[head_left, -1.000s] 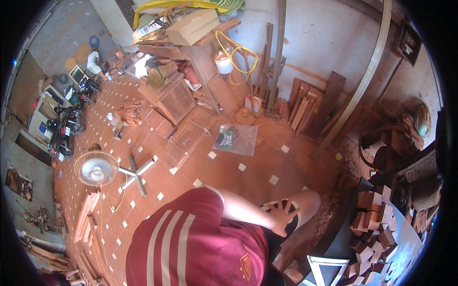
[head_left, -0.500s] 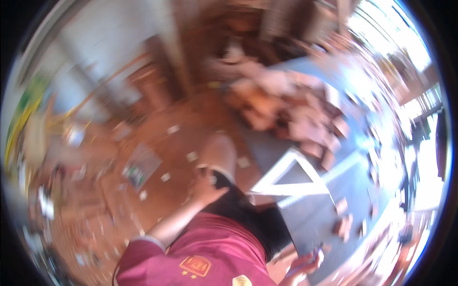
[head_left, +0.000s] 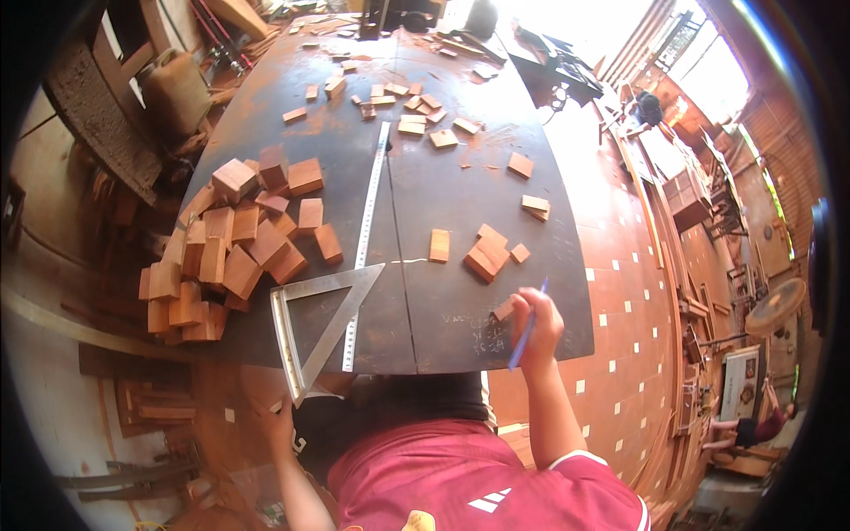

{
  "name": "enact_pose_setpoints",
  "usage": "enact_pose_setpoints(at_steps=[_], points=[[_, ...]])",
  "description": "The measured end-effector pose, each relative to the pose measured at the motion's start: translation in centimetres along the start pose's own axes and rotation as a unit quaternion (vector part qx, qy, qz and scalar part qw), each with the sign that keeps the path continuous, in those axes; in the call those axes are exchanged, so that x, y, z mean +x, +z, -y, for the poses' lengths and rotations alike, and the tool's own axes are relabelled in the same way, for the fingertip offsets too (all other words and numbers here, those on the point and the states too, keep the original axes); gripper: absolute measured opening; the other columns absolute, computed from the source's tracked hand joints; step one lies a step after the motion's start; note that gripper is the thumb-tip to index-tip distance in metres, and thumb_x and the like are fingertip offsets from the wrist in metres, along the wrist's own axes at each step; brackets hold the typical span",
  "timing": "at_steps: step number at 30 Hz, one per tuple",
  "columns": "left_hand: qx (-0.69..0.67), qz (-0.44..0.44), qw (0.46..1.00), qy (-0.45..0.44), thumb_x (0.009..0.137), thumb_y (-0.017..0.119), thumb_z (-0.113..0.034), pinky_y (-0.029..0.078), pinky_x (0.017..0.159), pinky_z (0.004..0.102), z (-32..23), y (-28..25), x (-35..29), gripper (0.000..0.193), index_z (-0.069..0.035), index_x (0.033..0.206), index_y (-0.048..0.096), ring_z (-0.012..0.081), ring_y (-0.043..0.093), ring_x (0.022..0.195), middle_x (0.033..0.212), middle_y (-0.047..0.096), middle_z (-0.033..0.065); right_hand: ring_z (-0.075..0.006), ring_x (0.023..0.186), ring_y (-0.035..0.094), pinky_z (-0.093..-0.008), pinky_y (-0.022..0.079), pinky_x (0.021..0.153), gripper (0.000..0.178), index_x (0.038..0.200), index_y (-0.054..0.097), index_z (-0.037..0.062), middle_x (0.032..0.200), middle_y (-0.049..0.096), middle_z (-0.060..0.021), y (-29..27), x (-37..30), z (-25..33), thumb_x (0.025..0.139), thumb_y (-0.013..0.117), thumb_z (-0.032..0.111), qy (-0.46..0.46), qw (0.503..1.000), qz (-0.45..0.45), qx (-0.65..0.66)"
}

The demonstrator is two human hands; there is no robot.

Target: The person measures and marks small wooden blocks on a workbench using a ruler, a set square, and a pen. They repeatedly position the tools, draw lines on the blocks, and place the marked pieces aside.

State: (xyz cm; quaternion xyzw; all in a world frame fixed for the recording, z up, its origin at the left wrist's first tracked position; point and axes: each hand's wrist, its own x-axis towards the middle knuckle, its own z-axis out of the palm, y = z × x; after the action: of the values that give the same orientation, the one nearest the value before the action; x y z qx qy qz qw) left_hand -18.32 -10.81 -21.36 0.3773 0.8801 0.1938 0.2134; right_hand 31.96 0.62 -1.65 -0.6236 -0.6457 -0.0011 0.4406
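Observation:
A blue pen (head_left: pixel 524 338) is gripped in my right hand (head_left: pixel 542 329), above the table's near right part. Close by its fingertips lies a small wooden block (head_left: pixel 505 308). Down at the near edge, my left hand (head_left: pixel 281 423) is beside the lower corner of a metal set square (head_left: pixel 329 331); its fingers are too hidden to read, so I cannot tell whether it touches the tool. The set square lies partly across a long white ruler (head_left: pixel 372 195) and juts past the table edge. Chalk-like writing (head_left: pixel 485 334) marks the dark tabletop near my right hand.
The dark table (head_left: pixel 460 314) carries a heap of wooden blocks (head_left: pixel 241 270) at left. Several loose blocks (head_left: pixel 412 126) lie farther off, and a few (head_left: pixel 487 254) sit nearer. At right, a tiled floor (head_left: pixel 611 354) runs past stacked timber. Another person (head_left: pixel 768 427) is far right.
My view has swung to face the table, and the picture is sharper. My left hand has gone from my thigh to near the set square; my right hand is now raised over the tabletop.

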Motion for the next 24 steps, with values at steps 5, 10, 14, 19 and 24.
enact_pose_setpoints(at_steps=[5, 10, 14, 19, 24], points=[[-0.018, -0.013, 1.0, -0.02, 0.087, 0.081, -0.038, 0.037, 0.118, 0.0481, -2.9, -1.4, -1.1, 0.097, 0.002, 0.16, 0.032, 0.0476, 0.044, 0.142, 0.154, 0.043, 0.0357, -0.0411, 0.107, 0.066, -0.0467, 0.053, 0.093, 0.051, 0.119, 0.064, 0.0005, 0.113, 0.069, -0.0223, 0.7, 6.1, 1.5, 0.082, 0.087, 0.027, -0.02, 0.992, 0.046, -0.117], [-0.093, -0.02, 0.995, 0.018, 0.089, 0.079, -0.037, 0.036, 0.118, 0.0488, -0.8, -1.7, -1.9, 0.095, 0.002, 0.16, 0.031, 0.0476, 0.044, 0.143, 0.154, 0.043, 0.0348, -0.043, 0.108, 0.066, -0.0463, 0.053, 0.095, 0.053, 0.121, 0.064, -0.0004, 0.117, 0.068, -0.0249, 2.7, 7.3, 1.6, 0.077, 0.088, 0.018, 0.03, 0.99, 0.114, -0.073], [-0.08, -0.01, 0.997, -0.017, 0.09, 0.079, -0.037, 0.034, 0.12, 0.049, 0.9, -1.4, -2.0, 0.094, 0.003, 0.16, 0.031, 0.0477, 0.041, 0.145, 0.156, 0.041, 0.0344, -0.042, 0.106, 0.067, -0.044, 0.056, 0.094, 0.054, 0.121, 0.064, -0.0004, 0.12, 0.067, -0.0225, 2.5, 7.0, 1.9, 0.075, 0.088, 0.01, 0.051, 0.992, 0.112, -0.03], [-0.05, -0.015, 0.998, -0.028, 0.092, 0.076, -0.038, 0.032, 0.122, 0.0481, 1.8, -1.2, -2.6, 0.091, 0.004, 0.159, 0.032, 0.0477, 0.039, 0.146, 0.158, 0.038, 0.0344, -0.0395, 0.123, 0.063, -0.0462, 0.056, 0.098, 0.057, 0.129, 0.063, 0.0075, 0.138, 0.062, -0.0176, 1.0, 5.8, 3.1, 0.077, 0.086, 0.011, -0.035, 0.95, 0.291, 0.108], [-0.043, 0.011, 0.999, -0.031, 0.093, 0.075, -0.035, 0.033, 0.12, 0.0473, -0.3, -2.5, -3.3, 0.083, 0.005, 0.155, 0.039, 0.0464, 0.043, 0.144, 0.154, 0.043, 0.0333, -0.0405, 0.117, 0.066, -0.0465, 0.056, 0.095, 0.06, 0.127, 0.063, 0.0095, 0.132, 0.065, -0.0167, 0.7, 5.9, 4.8, 0.075, 0.09, 0.023, -0.068, 0.963, 0.245, 0.089]])
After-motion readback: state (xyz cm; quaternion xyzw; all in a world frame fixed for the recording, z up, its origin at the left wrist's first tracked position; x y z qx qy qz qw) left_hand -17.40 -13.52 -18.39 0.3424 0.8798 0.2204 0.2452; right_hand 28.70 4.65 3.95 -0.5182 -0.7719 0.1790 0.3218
